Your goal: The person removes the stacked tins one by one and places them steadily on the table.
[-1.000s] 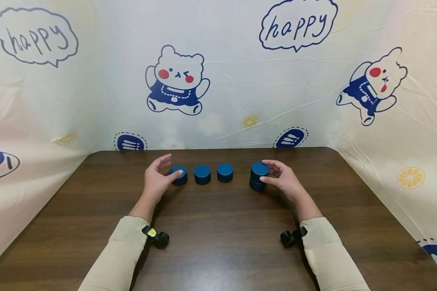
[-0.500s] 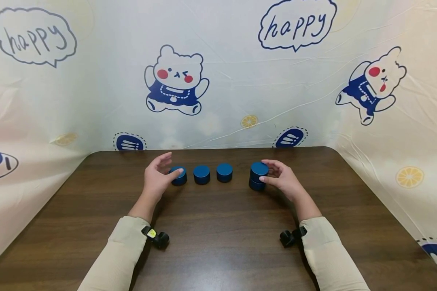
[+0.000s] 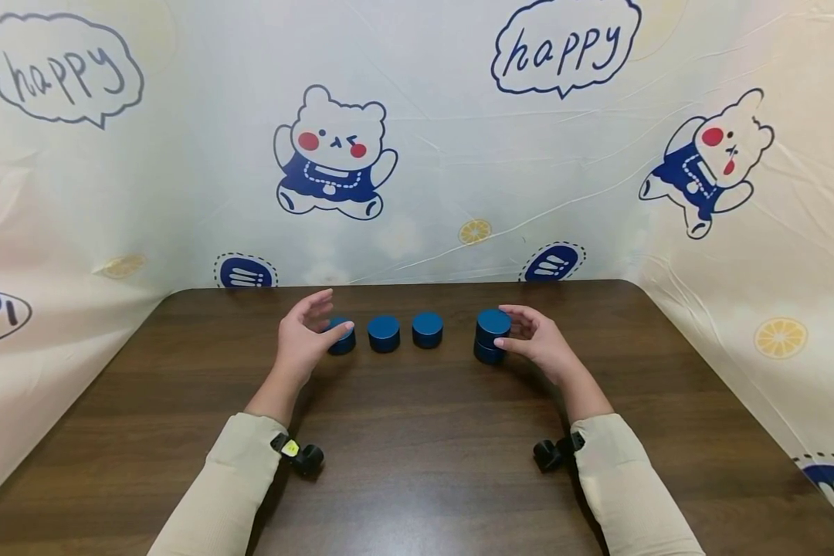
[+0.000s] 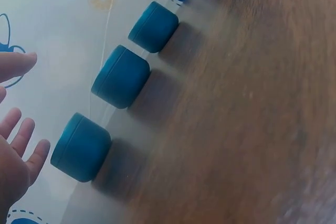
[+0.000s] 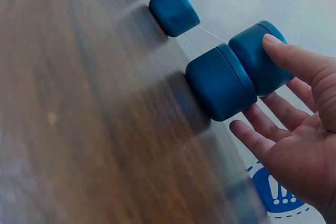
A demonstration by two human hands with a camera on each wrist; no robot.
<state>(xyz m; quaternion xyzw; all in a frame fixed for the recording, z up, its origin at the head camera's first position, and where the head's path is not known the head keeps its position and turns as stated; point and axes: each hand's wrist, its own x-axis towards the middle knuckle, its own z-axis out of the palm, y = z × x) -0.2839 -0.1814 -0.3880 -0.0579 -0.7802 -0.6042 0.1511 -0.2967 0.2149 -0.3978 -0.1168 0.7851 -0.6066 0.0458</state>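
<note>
Three small round blue jars with lids stand in a row in the head view: the left jar (image 3: 344, 344), the middle jar (image 3: 384, 337) and the right jar (image 3: 427, 332). Right of them, an upper jar (image 3: 492, 324) sits on a lower jar (image 3: 488, 355). My right hand (image 3: 538, 340) pinches the upper jar, thumb on the near side, fingers behind. In the right wrist view this upper jar (image 5: 253, 59) looks slightly offset on the lower jar (image 5: 220, 85). My left hand (image 3: 302, 340) is spread around the left jar; the left wrist view shows a gap between fingers (image 4: 39, 156) and jar.
The jars stand near the far edge of a brown wooden table (image 3: 417, 432). Behind it hangs a printed cloth (image 3: 431, 139) with bears and lettering. Small black wrist cameras, left camera (image 3: 308, 459) and right camera (image 3: 547, 455), sit at the beige sleeves.
My left hand has shifted very slightly right and away from me, around the left jar. The right hand and the stack stay put; the head view has drifted a little.
</note>
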